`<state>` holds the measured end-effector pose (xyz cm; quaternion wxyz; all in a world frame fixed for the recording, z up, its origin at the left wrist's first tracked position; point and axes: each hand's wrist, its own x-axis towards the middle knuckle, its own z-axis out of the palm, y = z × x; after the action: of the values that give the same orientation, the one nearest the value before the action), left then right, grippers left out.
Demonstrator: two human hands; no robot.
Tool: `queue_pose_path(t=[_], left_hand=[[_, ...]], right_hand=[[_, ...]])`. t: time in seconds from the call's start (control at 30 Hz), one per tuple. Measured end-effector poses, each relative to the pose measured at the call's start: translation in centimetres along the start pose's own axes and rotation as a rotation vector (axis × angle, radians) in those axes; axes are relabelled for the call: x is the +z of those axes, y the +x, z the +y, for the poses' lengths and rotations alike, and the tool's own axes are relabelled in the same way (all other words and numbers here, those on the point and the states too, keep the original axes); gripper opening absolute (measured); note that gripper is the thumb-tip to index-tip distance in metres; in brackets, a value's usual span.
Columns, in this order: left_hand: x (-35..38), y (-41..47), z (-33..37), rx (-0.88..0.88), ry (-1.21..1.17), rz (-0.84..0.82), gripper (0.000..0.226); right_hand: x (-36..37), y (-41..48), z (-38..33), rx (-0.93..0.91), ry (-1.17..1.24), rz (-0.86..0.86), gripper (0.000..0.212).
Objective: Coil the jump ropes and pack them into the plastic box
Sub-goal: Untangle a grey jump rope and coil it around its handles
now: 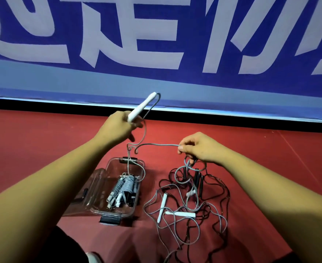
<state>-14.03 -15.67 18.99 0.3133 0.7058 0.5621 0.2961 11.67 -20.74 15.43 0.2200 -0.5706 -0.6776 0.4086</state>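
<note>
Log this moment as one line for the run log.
left hand: holds white handle raised | right hand: pinches grey rope | box: open, coiled ropes inside | floor: tangled ropes loose

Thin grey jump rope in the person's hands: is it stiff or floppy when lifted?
Probably floppy: the thin grey jump rope kinks and loops below the left hand. Likely light, since a mere pinch by the right hand holds it up. Its white plastic handle, gripped by the left hand, looks rigid and round enough to roll.
</note>
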Motion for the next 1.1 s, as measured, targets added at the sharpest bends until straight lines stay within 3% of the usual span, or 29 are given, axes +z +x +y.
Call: queue_pose_path(t=[0.1,0.2,0.27,0.43,0.53,0.63,0.8,0.93,1.03,1.1], left_hand=[[1.6,-1.3,2.2,0.036,-0.252,-0.276,0.013],[2.9,-1.8,2.7,0.076,-0.192,-0.473,0.011],[3.3,-1.3,2.7,0.057,-0.206,-0.405,0.020],[3.0,0.2,2.8,-0.076,-0.383,-0.160,0.027],[2.1,1.3,1.8,-0.182,-0.442,-0.023,0.029],[0.9,2.2,0.5,-0.226,-0.455,0.073,0.028],[-0.5,3.3,-0.8,-0.255,-0.450,0.216,0.026],[-1.0,3.6,-1.4,-0.259,-0.296,0.216,0.024],[-1.1,3.4,-1.8,-0.212,-0.025,0.092,0.010],[-1.0,3.0,-1.6,-0.163,0.050,0.001,0.017]], right_hand=[[0.3,-0.5,-2.3,-0.106,0.064,-0.003,0.016],[0.5,-0.3,-3.5,-0.164,0.154,0.053,0.015],[0.5,-0.1,-3.4,-0.155,0.157,0.036,0.019],[0.2,0.6,-1.1,-0.051,0.350,-0.193,0.023],[0.5,0.7,-0.1,-0.003,0.248,-0.243,0.025],[0.6,0.5,0.7,0.013,0.065,-0.216,0.025],[-0.2,-0.2,1.7,0.145,0.067,-0.169,0.028],[0.4,0.4,1.6,0.153,-0.037,-0.091,0.032],[0.4,0.6,0.7,0.099,-0.096,0.001,0.031],[0.3,0.5,-0.1,0.058,-0.101,0.018,0.028]])
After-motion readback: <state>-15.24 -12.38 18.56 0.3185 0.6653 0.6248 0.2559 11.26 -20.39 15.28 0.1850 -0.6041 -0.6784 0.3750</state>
